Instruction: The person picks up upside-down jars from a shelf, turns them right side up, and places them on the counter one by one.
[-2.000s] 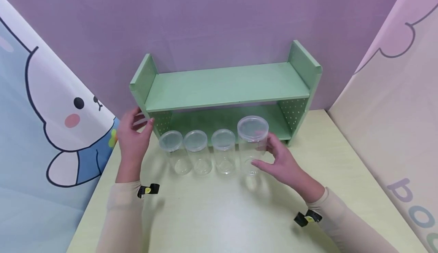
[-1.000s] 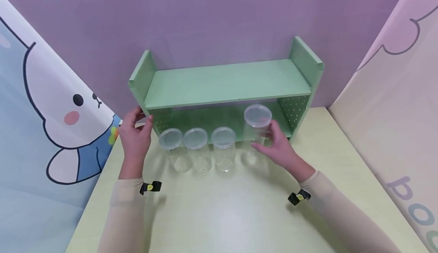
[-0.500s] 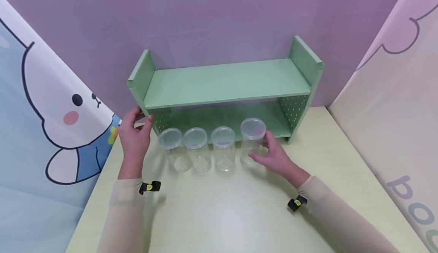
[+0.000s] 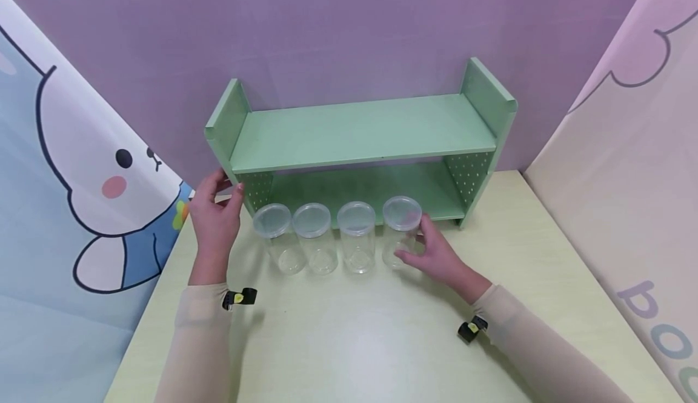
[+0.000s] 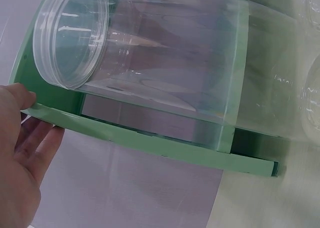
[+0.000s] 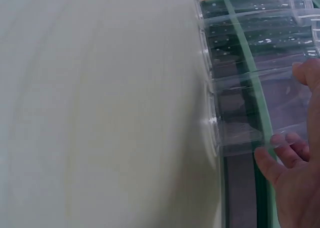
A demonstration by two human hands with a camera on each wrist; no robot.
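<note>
A green two-tier shelf stands at the back of the table. My left hand holds the front edge of its left side panel. In the left wrist view the thumb lies on one face of that panel and the fingers on the other. Before the shelf stand three clear lidded jars, upright in a row. To their right is a fourth clear jar, upright, which my right hand grips from its right side. In the right wrist view the thumb and fingers lie either side of it.
The pale table extends in front of the jars and to both sides. A purple backdrop hangs close behind the shelf. Printed cloth panels flank the table, a cartoon rabbit on the left and letters on the right.
The held jar was raised and shifted slightly right and back, then came down into line with the other jars, in my right hand throughout. My left hand has kept its place on the shelf.
</note>
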